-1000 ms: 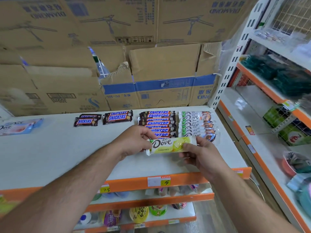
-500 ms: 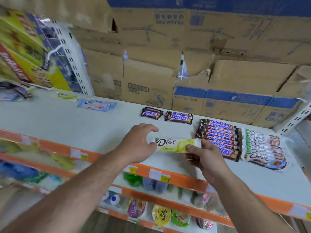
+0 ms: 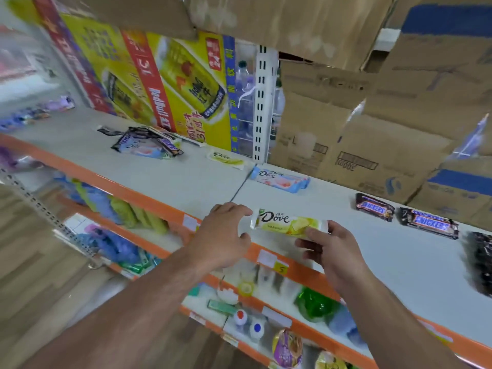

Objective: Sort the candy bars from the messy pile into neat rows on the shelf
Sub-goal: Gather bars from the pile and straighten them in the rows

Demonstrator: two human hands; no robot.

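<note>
Both hands are carrying the lime Dove bar (image 3: 286,224) leftward along the shelf (image 3: 372,259) front edge, away from the sorted rows, while the view is swinging toward the messy pile (image 3: 149,145) at the back left. The right hand (image 3: 330,251) is pinching the bar's right end. The left hand (image 3: 222,235) is curving round its left end, and I cannot tell whether it is gripping. A placing step seems under way, calling for a row spot and a flat set-down. Blur is smearing the dark row (image 3: 479,259), which the right edge is cutting off.

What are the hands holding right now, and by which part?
The right hand pinches the yellow Dove bar by its right end. The left hand is at its left end; grip unclear.
</note>
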